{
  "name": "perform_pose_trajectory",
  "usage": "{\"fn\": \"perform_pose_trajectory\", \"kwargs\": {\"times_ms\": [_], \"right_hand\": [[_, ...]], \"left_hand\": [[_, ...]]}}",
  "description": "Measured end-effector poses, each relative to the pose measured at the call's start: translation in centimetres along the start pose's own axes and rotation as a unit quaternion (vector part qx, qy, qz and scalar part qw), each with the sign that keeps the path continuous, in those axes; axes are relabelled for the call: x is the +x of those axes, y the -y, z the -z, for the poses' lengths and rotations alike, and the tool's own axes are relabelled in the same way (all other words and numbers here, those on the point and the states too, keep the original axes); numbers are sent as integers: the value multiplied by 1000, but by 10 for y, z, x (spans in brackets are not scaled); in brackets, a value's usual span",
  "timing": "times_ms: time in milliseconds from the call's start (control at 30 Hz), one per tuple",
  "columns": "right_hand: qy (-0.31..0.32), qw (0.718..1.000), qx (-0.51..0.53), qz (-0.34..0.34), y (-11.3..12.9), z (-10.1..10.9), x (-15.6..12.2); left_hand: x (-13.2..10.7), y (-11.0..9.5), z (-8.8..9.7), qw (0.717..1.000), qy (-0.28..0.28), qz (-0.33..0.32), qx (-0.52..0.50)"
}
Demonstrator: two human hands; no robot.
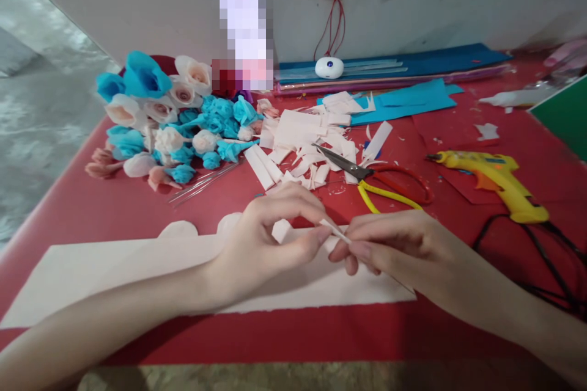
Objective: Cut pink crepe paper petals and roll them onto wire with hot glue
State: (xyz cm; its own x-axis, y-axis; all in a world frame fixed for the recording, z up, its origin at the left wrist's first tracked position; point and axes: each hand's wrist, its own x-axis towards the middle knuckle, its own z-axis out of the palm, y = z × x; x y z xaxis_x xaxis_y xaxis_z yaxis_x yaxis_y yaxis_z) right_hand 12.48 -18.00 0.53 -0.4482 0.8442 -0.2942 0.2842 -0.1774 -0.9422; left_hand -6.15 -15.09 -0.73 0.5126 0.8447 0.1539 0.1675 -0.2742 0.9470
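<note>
Between my two hands is a small, narrow strip of white paper [336, 231]. My left hand [279, 232] pinches its upper left end between thumb and index finger. The lower right end sits in the fingertips of my right hand [398, 244], which is closed on it. Beneath both hands lies a long sheet of whitish crepe paper [123, 266] on the red table. Pale rounded paper pieces [178, 230] rest at that sheet's far edge. Just beyond my hands are scissors [358, 170] with red and yellow handles.
Blue, white and pink paper flowers [202, 119] cluster at the left. White paper scraps [298, 134] are heaped mid-table near a blue paper piece [408, 102]. A yellow glue gun [499, 177] lies right, its black cord [545, 256] trailing near my right arm. Thin wires [206, 180] lie below the flowers.
</note>
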Motion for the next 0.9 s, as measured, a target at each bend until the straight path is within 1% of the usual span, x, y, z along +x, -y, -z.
{"fn": "perform_pose_trajectory", "kwargs": {"times_ms": [167, 267, 333, 367, 400, 433, 500, 567, 600, 667, 800, 900], "right_hand": [[-13, 1000, -3, -13, 1, 1, 2], [-11, 1000, 4, -21, 0, 2, 3], [-10, 1000, 9, -26, -3, 3, 4], [-8, 999, 18, -30, -4, 3, 5], [-2, 999, 37, -34, -6, 3, 7], [8, 997, 66, -39, -9, 2, 9], [33, 989, 133, -56, -17, -2, 14], [53, 979, 179, -82, -25, -7, 19], [58, 976, 189, -94, -30, -10, 21], [65, 972, 197, -112, -38, -16, 24], [82, 967, 213, -116, -49, -21, 25], [91, 966, 213, -112, -52, -20, 25]], "left_hand": [[1, 1, 2, 1000, 9, -10, 9], [6, 3, 9, 1000, 15, -8, 25], [13, 5, 20, 997, 40, -18, 59], [17, 7, 26, 993, 70, -26, 91], [22, 8, 33, 983, 121, -35, 134], [25, 9, 40, 967, 174, -44, 180], [31, 13, 53, 921, 281, -68, 260], [34, 17, 62, 877, 336, -79, 333], [35, 19, 64, 861, 347, -80, 362], [34, 22, 66, 842, 359, -78, 395], [34, 24, 64, 834, 389, -85, 383], [34, 24, 61, 830, 396, -92, 383]]}}
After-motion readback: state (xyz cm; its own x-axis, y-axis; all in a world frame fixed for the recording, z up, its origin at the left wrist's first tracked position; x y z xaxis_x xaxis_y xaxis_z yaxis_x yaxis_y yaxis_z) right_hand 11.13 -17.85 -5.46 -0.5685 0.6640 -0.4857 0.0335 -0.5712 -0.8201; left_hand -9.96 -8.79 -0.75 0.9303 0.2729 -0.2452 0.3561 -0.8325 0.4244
